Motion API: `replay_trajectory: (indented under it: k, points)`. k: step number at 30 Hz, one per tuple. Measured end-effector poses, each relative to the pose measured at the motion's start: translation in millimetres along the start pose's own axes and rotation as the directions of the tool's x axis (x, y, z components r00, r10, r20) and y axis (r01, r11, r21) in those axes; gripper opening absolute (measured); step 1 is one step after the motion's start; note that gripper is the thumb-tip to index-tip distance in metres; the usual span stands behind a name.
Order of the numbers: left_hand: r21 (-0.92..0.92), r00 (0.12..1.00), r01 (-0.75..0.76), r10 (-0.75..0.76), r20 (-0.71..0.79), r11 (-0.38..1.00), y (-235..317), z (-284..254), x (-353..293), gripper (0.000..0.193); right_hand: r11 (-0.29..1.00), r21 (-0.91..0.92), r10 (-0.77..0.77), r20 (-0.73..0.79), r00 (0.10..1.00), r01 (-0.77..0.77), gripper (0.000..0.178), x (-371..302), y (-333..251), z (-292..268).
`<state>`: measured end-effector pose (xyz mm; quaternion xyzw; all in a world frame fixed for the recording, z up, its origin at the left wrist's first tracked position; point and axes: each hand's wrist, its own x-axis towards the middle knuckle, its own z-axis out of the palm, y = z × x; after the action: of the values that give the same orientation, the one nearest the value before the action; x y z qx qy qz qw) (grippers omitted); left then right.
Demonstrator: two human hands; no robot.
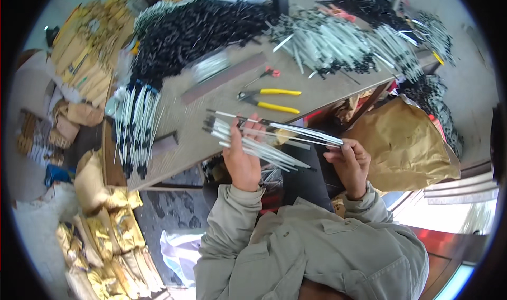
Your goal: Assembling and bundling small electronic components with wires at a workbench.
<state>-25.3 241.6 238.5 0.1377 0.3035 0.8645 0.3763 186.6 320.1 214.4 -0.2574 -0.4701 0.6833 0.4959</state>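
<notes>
Holding white rods (270, 153) at the edge of the tabletop (182, 123), the left hand (244, 163) has a loosely curled grip, the right hand (353, 163) pinches some ends; bundles (138, 118) look done, a loose heap (330, 42) seems untouched

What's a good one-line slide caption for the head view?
Left hand and right hand hold slim white-and-black rods at a worktable's edge, yellow-handled pliers lying beyond.
</notes>
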Motion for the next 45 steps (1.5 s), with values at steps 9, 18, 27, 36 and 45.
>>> replay_trajectory:
  k: [9, 18, 27, 36, 45]
  points:
    - [0.173, 0.981, -0.133, 0.155, -0.121, 0.976, 26, -8, 1, 0.03, 0.711, -0.668, 0.308, 0.578, 0.756, 0.221, 0.018, 47, -34, -28]
    - [0.154, 0.999, -0.01, 0.001, 0.054, 0.988, 37, 36, -38, 0.026, -0.102, -0.958, -0.464, 0.286, 0.838, 0.27, 0.021, 343, -70, -50]
    - [0.219, 0.976, 0.145, -0.176, 0.129, 0.965, 37, 23, -31, 0.019, -0.354, -0.904, -0.454, 0.391, 0.801, 0.24, 0.023, 381, -44, -42]
    - [0.361, 0.968, 0.228, -0.251, 0.016, 0.904, 9, 16, -22, 0.03, -0.001, -0.794, -0.781, 0.38, 0.495, 0.607, 0.022, 177, -97, 63]
    - [0.223, 0.99, 0.102, -0.077, -0.117, 0.97, -1, 6, -21, 0.038, 0.754, -0.481, -0.437, 0.141, 0.888, 0.447, 0.015, 72, -3, 81]
